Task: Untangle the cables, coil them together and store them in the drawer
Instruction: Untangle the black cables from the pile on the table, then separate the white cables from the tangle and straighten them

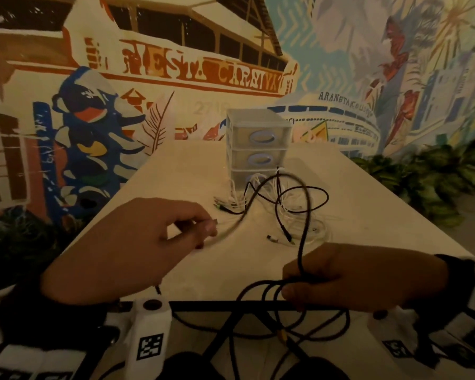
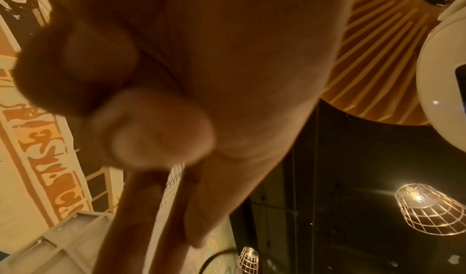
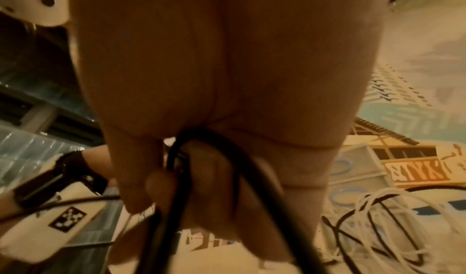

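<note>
My right hand (image 1: pixel 294 286) grips several coiled loops of the black cable (image 1: pixel 302 242) at the table's near edge; the loops hang below the edge. The same grip shows in the right wrist view, fingers (image 3: pixel 161 180) curled round the black cable (image 3: pixel 254 170). From there the cable arcs up and across, blurred, to my left hand (image 1: pixel 203 229), which pinches it between thumb and fingertips above the table. A tangle of white and black cables (image 1: pixel 272 204) lies in front of the clear three-drawer unit (image 1: pixel 258 144). All its drawers look closed. The left wrist view shows mostly my blurred left hand (image 2: pixel 151 134).
The pale table (image 1: pixel 176 174) has a dark frame along its near edge. Loose connector ends (image 1: pixel 280 238) lie between the tangle and my right hand. Green plants (image 1: pixel 436 182) stand beyond the right side, and a painted mural wall stands behind.
</note>
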Available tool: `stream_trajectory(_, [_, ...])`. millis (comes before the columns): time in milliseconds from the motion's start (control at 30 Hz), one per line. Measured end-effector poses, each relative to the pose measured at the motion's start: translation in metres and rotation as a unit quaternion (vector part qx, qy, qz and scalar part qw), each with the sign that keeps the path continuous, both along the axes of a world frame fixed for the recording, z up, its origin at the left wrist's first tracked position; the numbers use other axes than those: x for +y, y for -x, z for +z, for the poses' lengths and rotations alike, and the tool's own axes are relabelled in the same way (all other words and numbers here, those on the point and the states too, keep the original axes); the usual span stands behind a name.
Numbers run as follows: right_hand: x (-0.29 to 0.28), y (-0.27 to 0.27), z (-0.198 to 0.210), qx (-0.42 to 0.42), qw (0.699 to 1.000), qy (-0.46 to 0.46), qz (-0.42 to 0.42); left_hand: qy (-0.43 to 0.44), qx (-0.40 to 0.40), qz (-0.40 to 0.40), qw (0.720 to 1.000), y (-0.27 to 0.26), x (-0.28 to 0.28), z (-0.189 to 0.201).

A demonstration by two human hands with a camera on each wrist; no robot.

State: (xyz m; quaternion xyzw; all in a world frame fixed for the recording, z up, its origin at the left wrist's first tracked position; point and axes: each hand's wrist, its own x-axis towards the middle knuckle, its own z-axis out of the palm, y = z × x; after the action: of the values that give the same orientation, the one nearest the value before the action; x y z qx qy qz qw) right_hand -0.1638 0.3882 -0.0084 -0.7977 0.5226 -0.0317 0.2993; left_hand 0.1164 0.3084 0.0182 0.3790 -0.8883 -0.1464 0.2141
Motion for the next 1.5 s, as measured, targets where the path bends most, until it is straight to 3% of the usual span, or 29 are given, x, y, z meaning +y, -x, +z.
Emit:
stream_trajectory(133, [-0.006, 0.009, -0.012, 0.082, 0.993, 0.078, -0.017, -0.003, -0.068, 0.002, 0.998, -0.007, 0.004, -0.008])
stream_trajectory(267, [-0.003, 0.002, -0.018, 0.103, 0.991, 0.085, 0.008, 0.027, -0.017, -0.004, 0.999, 0.003, 0.014, -0.011])
stream_trajectory(333, [-0.003, -0.008, -0.017, 0.129, 0.986, 0.102, 0.041, 0.037, -0.036, -0.036, 0.998, 0.015, 0.025, -0.013])
stream_trajectory(433, [-0.006, -0.020, -0.009, 0.115, 0.984, 0.118, 0.062, 0.067, -0.126, -0.106, 0.984, 0.037, 0.039, -0.030])
stream_trajectory(567, [-0.008, -0.018, -0.004, 0.099, 0.981, 0.158, 0.055, 0.119, -0.134, -0.109, 0.978, 0.045, 0.029, -0.053])
stream_trajectory(667, [-0.005, -0.011, -0.004, 0.037, 0.986, 0.160, 0.009, 0.089, -0.082, -0.112, 0.986, 0.038, 0.016, -0.060])
stream_trajectory(833, [-0.003, -0.004, -0.005, -0.073, 0.989, 0.118, -0.055, 0.114, -0.046, -0.099, 0.987, 0.037, 0.012, -0.069])
stream_trajectory(933, [-0.004, -0.004, -0.007, -0.198, 0.971, 0.101, -0.090, 0.091, -0.020, -0.081, 0.992, 0.034, 0.009, -0.070])
stream_trajectory(1000, [-0.004, -0.005, -0.011, -0.237, 0.957, 0.128, -0.109, 0.079, -0.018, -0.081, 0.993, 0.034, 0.009, -0.068])
stream_trajectory(1167, [-0.010, -0.009, -0.016, -0.278, 0.925, 0.196, -0.169, 0.052, -0.013, -0.084, 0.995, 0.038, 0.009, -0.062])
stream_trajectory(1333, [-0.008, -0.011, -0.013, -0.193, 0.947, 0.219, -0.133, 0.043, -0.026, -0.115, 0.992, 0.042, 0.012, -0.057])
stream_trajectory(1500, [-0.003, -0.012, -0.006, -0.254, 0.930, 0.234, -0.127, -0.011, -0.008, -0.160, 0.987, 0.045, 0.011, -0.053])
